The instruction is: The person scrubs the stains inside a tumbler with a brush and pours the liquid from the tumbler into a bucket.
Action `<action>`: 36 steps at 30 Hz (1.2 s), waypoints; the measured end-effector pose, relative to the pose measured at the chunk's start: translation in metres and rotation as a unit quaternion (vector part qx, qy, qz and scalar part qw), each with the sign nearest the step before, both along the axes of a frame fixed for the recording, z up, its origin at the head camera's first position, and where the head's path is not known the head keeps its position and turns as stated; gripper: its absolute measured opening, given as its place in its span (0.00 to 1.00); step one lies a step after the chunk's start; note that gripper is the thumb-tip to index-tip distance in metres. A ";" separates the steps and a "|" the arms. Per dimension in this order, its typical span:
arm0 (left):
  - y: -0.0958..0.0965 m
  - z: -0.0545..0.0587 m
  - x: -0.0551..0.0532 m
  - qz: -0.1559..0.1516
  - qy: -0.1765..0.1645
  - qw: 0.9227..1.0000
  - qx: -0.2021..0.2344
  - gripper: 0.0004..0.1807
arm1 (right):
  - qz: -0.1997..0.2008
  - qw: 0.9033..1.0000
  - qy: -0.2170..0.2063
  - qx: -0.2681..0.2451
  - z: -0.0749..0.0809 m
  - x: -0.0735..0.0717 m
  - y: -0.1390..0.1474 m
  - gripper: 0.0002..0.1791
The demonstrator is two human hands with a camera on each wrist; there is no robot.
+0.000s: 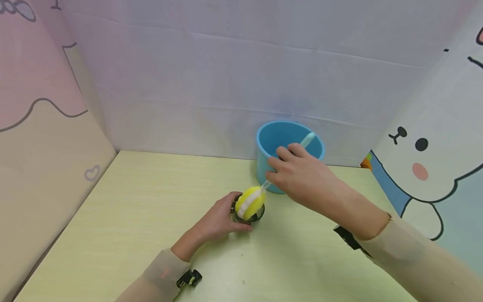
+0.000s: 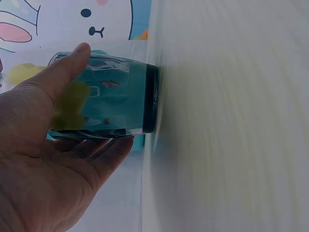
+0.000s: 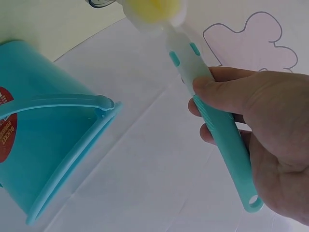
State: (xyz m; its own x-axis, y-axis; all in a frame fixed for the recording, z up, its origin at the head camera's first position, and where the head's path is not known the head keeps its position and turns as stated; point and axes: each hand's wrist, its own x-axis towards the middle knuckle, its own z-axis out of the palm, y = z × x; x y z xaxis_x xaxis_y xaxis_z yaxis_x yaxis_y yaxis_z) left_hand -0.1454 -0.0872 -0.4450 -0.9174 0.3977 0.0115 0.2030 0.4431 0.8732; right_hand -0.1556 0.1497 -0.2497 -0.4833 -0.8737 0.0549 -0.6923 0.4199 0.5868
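A dark tinted glass cup (image 2: pixel 118 96) stands upright on the table, and my left hand (image 1: pixel 219 218) grips it with the thumb on one side and fingers on the other. My right hand (image 1: pixel 302 174) holds a cup brush (image 3: pixel 224 140) by its turquoise handle, thumb along the front and fingers wrapped behind. The brush's yellow and white sponge head (image 1: pixel 250 203) sits tilted in the mouth of the cup. In the left wrist view, yellow shows through the upper part of the glass.
A blue bucket (image 1: pixel 263 165) stands just behind the right hand, by the back wall. Its handle (image 3: pixel 58 100) and a red label (image 3: pixel 6 128) show in the right wrist view. Cartoon-printed sheets (image 1: pixel 426 176) enclose the pale wooden table (image 1: pixel 158 188) at the sides.
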 end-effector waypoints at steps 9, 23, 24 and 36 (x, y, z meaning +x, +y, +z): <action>0.000 0.000 -0.001 -0.004 -0.005 1.000 0.018 0.50 | -0.010 1.000 0.006 -0.006 -0.004 -0.007 0.001 0.13; 0.001 0.000 0.000 0.000 -0.006 1.000 0.009 0.51 | -0.020 1.000 0.015 -0.012 -0.003 -0.011 0.007 0.10; 0.000 0.000 0.000 0.001 -0.005 1.000 0.007 0.51 | -0.021 1.000 0.017 -0.013 -0.002 -0.011 0.007 0.10; 0.001 0.000 0.001 0.005 0.003 1.000 0.001 0.52 | -0.041 0.999 0.007 -0.008 0.004 -0.006 0.016 0.16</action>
